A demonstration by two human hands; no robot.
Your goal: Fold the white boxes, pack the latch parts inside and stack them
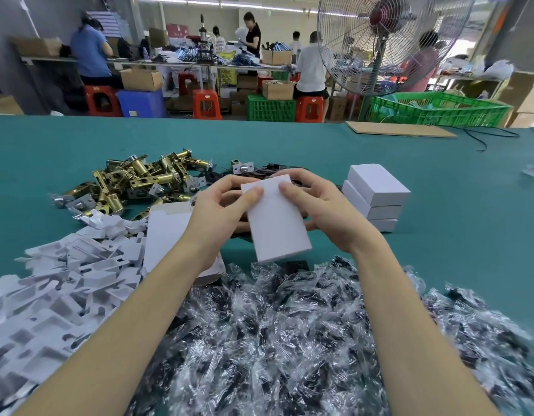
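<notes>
A closed white box (276, 223) is held above the green table (455, 205), its long side pointing away from me. My left hand (220, 211) grips its left side, thumb on top near the far end. My right hand (316, 205) grips the right side, thumb also on top. To the right stands a stack of three closed white boxes (376, 196). A heap of brass latch parts (133, 181) lies at the far left. Flat white box blanks (166, 235) lie under my left forearm.
White cardboard inserts (55, 286) are heaped at the near left. Clear bags of dark parts (289, 334) cover the near edge. Dark plates (271, 169) lie behind the box. A brown cardboard sheet (400, 129) and a standing fan (382, 43) are at the far right; people work behind.
</notes>
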